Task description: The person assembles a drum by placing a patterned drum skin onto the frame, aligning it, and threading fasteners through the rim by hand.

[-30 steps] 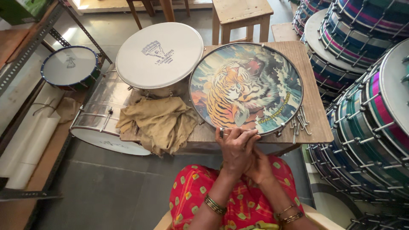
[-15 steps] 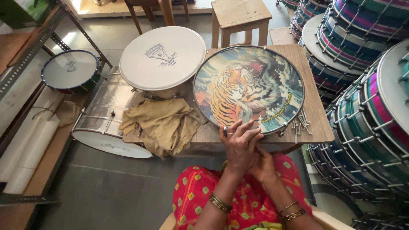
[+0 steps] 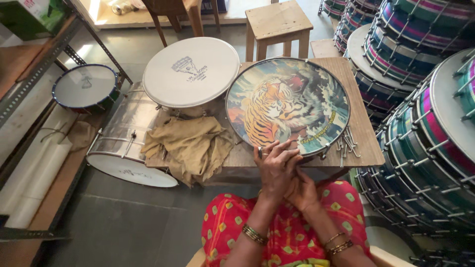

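Gripping drum rim: left hand [image 3: 276, 167] | right hand [image 3: 300, 190] grip unclear | tiger-painted drum [image 3: 287, 105], metal hoop

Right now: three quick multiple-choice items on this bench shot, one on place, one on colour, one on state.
1. Where does the tan cloth lie?
A. left of the tiger drumhead
B. on the stool
C. over the drumhead

2. The plain drum beside it has a top that is:
A. red
B. white
C. black

3. The left hand is:
A. gripping the cloth
B. raised in the air
C. resting on the drumhead's near rim

Answers: 1 A, cloth sits left of it on the wooden table; 2 B, pale white skin; 3 C, fingers on the rim, right hand tucked under it.
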